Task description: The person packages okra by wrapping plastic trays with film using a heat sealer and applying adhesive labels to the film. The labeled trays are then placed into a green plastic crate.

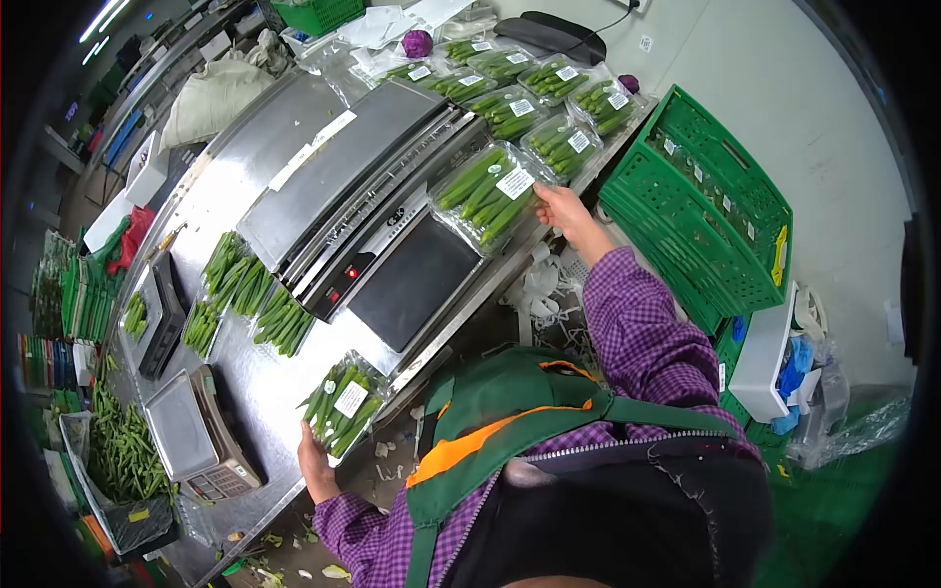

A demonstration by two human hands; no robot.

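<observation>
My right hand [563,211] pinches the near right edge of a film-wrapped tray of okra [473,208] with a white label. That tray is beside the wrapping machine's dark plate [420,284], tilted slightly. At the table's front edge, my left hand [316,465] grips the lower left side of another labelled okra tray [330,404]. Its fingers are partly hidden by the tray. Several okra trays without labels [284,321] lie between the wrapping machine [343,167] and the scale [186,421].
Several labelled okra trays [510,113] crowd the table's far end. Green crates [676,225] stand stacked at right, the top one holding wrapped packs. A tub of loose green pods [123,441] is at left, and a purple cabbage [417,43] sits behind. Scraps litter the floor.
</observation>
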